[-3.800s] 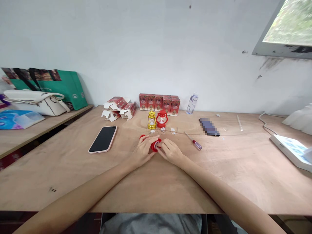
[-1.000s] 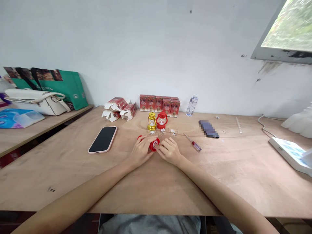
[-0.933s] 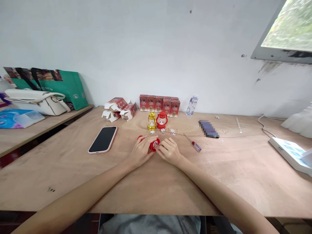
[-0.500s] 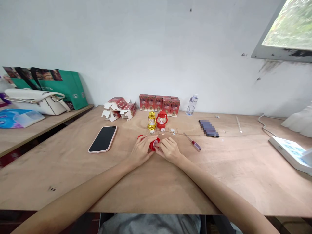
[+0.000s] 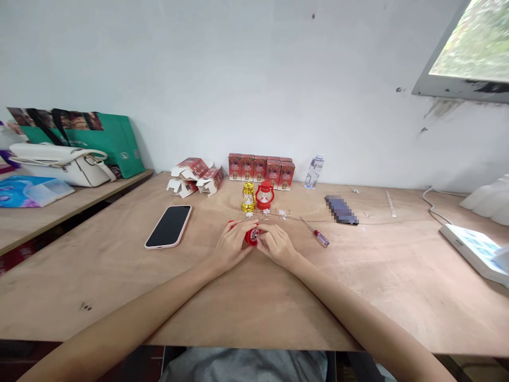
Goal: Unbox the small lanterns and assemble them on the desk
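Note:
My left hand (image 5: 231, 245) and my right hand (image 5: 276, 245) meet at the middle of the wooden table (image 5: 254, 297), both closed round a small red toy lantern (image 5: 251, 236) lying on its side. The right fingertips pinch at its end; what they touch there is too small to make out. Just beyond stand a gold toy lantern (image 5: 248, 197) and a red toy lantern (image 5: 264, 194), upright, with small clear packets (image 5: 274, 214) at their feet. A red-handled screwdriver (image 5: 317, 232) lies to the right of my right hand.
A black phone in a pink case (image 5: 169, 226) lies left of my hands. Red boxes (image 5: 260, 170) line the wall, opened boxes (image 5: 194, 178) beside them, then a water bottle (image 5: 314, 171). A dark flat object (image 5: 341, 209), a white device (image 5: 475, 246), a white handbag (image 5: 59, 164) and a green bag (image 5: 99, 140) are around.
My hands stay on the lying red lantern throughout; the fingers have closed in a little more over it. Nothing else on the table has moved.

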{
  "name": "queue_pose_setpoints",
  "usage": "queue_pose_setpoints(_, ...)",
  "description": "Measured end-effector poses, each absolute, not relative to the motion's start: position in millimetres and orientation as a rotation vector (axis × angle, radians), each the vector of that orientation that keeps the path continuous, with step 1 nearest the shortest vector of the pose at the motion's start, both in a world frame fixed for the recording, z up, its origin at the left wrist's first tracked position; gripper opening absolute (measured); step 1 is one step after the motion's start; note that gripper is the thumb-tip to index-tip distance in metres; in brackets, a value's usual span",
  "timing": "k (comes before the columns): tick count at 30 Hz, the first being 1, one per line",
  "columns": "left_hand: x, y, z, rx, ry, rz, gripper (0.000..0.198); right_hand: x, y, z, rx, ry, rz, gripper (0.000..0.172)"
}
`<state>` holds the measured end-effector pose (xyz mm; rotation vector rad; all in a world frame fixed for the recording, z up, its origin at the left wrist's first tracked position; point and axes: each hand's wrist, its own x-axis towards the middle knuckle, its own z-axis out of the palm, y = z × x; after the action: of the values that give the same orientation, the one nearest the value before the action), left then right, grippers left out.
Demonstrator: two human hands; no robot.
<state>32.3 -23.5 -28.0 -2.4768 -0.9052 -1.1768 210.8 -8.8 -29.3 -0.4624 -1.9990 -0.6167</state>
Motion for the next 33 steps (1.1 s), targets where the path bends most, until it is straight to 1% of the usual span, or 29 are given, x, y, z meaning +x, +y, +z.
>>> queue_pose_setpoints(5, 31.9, -21.0, -31.4, -2.437, -0.931, -1.190, 0.045, 212.6, -6.6, -33.1, -0.428, -2.031, -0.586, 0.018)
queue_pose_setpoints(11, 31.9, -21.3, -31.0, -2.426, -0.944, -1.183, 0.043, 214.4, -5.6, -35.4, -0.430, -2.130, -0.496, 0.012)
queue_pose_setpoints(13, 31.4, -21.1, -30.9, -2.429, -0.942, -1.174, 0.043, 214.3, -6.2, -34.5, -0.445, -2.157, -0.471, 0.014)
queue_pose_setpoints(18, 30.0, -20.2, -30.2, -2.430, -0.928, -1.150, 0.044, 213.6, -7.1, -32.1, -0.443, -2.147, -0.497, 0.017)
queue_pose_setpoints(30, 32.4, -24.7, -24.4, -2.377, -0.896, -1.132, 0.039, 212.0, -6.7, -31.9, -0.433, -2.143, -0.555, 0.012)
queue_pose_setpoints(33, 33.0, -26.3, -23.4, -2.371, -0.912, -1.108, 0.039, 210.1, -6.5, -33.2, -0.453, -2.172, -0.588, 0.013)
